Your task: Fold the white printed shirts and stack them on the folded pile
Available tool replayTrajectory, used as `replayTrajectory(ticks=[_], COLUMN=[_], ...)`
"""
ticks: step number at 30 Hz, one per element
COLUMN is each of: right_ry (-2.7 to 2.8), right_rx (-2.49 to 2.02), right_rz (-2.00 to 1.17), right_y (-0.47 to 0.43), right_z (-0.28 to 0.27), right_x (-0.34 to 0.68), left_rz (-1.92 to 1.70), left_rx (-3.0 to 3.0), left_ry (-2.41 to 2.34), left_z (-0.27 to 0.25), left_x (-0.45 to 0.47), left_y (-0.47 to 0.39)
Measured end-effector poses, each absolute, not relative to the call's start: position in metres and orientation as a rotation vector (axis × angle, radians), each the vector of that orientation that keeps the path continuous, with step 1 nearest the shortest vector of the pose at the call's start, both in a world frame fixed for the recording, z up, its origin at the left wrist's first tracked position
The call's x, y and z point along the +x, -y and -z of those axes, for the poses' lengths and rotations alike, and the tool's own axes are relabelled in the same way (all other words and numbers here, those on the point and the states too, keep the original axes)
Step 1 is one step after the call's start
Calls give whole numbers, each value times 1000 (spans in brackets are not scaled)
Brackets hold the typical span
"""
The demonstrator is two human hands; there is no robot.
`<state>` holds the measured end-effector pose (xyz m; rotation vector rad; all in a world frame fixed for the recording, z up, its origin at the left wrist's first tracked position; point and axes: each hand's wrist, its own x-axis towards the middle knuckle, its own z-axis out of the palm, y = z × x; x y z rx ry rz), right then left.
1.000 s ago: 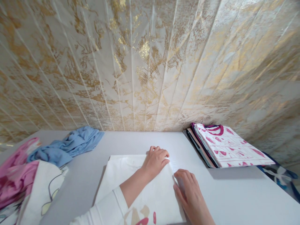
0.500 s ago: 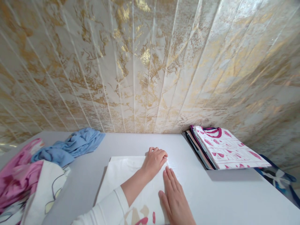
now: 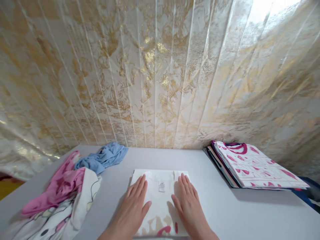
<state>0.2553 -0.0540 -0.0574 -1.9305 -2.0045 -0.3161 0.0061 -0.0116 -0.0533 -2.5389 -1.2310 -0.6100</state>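
A white folded garment (image 3: pixel 160 208) lies flat in front of me, with a small printed label (image 3: pixel 162 186) near its far edge and beige and red print toward its near edge. My left hand (image 3: pixel 133 205) rests flat along the garment's left side, fingers stretched out and pointing away from me. On the right side, my right hand (image 3: pixel 187 203) lies palm down in the same manner, thumb toward the middle. Neither hand grips anything; both touch the cloth.
To the right stands a stack of folded clothes (image 3: pixel 260 166), a white and magenta printed shirt on top. Crumpled pink (image 3: pixel 60 186), white printed (image 3: pixel 85 196) and blue (image 3: pixel 105 158) clothes lie left on the white table (image 3: pixel 225 213). A gold-patterned curtain (image 3: pixel 155 83) hangs behind.
My left hand has moved from the garment's far right corner to its left side and flattened out. The label now shows. My right hand stays on the right side. The view has shifted left.
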Motion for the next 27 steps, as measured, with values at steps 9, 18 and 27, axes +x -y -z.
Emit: replayTrajectory(ticks=[9, 18, 27], right_ry=[2052, 2041, 2072], right_rx=[-2135, -2123, -2084], right_rz=[71, 126, 103], right_y=[39, 38, 38], right_z=[33, 43, 43], right_x=[232, 231, 233], left_rz=[552, 533, 431], left_rx=[-2562, -2736, -2941], left_ry=[1410, 1329, 1332], left_z=[49, 34, 13], left_x=[29, 23, 35], left_y=[15, 27, 23])
